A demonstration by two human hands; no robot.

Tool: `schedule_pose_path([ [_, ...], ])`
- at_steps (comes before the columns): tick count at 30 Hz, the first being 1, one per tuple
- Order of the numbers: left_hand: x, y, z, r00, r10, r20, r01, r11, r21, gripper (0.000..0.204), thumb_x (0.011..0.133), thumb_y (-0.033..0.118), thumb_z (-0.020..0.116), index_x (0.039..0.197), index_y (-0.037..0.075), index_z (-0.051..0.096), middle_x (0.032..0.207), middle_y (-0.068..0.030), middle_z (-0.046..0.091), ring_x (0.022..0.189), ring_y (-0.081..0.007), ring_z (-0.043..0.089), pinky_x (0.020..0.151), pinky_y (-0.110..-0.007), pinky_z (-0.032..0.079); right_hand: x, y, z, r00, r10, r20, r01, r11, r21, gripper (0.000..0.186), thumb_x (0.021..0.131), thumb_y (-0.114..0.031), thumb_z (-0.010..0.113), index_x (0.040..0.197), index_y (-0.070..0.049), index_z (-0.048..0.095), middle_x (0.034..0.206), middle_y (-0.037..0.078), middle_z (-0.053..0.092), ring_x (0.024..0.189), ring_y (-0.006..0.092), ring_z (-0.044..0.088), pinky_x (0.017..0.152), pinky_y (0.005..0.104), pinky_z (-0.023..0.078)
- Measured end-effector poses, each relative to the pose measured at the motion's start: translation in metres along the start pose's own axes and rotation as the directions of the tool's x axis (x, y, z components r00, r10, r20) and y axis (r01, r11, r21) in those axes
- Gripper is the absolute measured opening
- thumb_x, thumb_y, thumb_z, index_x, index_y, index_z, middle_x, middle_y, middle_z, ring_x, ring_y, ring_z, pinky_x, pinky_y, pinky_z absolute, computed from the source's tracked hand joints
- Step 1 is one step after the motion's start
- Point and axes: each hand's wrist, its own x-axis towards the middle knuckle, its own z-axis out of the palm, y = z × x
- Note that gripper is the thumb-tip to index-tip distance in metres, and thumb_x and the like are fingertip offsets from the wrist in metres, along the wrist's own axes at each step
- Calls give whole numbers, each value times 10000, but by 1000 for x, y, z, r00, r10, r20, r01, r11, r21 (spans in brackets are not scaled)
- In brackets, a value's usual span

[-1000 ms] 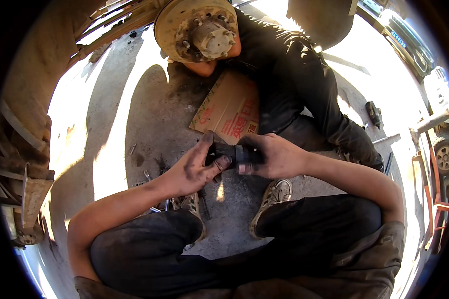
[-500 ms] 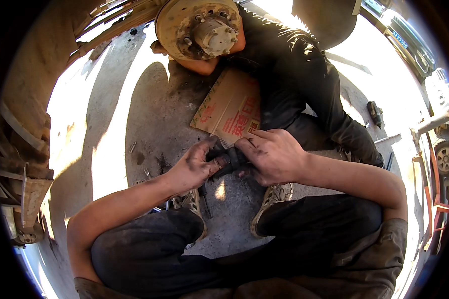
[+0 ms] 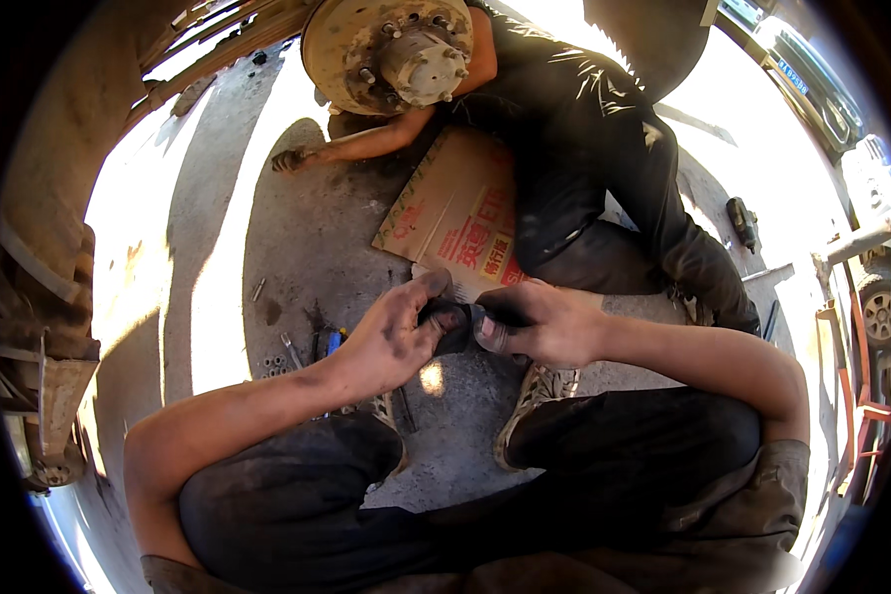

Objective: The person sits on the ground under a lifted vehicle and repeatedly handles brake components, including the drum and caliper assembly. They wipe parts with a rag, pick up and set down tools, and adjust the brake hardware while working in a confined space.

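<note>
Between my knees, both hands are closed on a small black pliable-looking piece (image 3: 455,343); its exact kind is hard to make out. My left hand (image 3: 402,329) pinches its left side, with the thumb on top. My right hand (image 3: 554,325) grips the other side, thumb laid over it and pointing to the left hand. Most of the piece is hidden by my blackened fingers. Just beyond my hands lies a flat cardboard sheet (image 3: 445,213) with red print.
A person in dark clothes (image 3: 594,129) crouches ahead behind a rusty wheel hub (image 3: 386,54), a hand (image 3: 292,159) reaching left. Small tools, a blue-handled one (image 3: 335,342) among them, lie by my left forearm. A power tool (image 3: 742,225) lies at right, near a red metal frame (image 3: 876,411).
My hands have turned the black piece, and less of it shows; my right thumb now lies across it. The other person's arm has stretched out leftward to the floor.
</note>
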Motion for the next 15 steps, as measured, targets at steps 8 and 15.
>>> schedule_pose_path([
  [8,2,-35,10,977,212,21,-211,977,-34,499,863,-58,425,1361,-84,400,1304,-217,535,1189,-273,572,1007,-339,436,4,39,17,934,122,334,-351,468,811,390,984,-406,503,1065,-43,620,816,30,607,684,123,582,625,267,479],
  [15,35,-47,15,974,45,222,-59,997,55,535,881,-51,376,1409,-72,295,1275,-284,515,1170,-341,586,941,-331,470,-9,85,21,972,205,117,-235,813,533,477,966,-474,530,1108,-27,614,859,42,608,722,100,571,625,259,468],
])
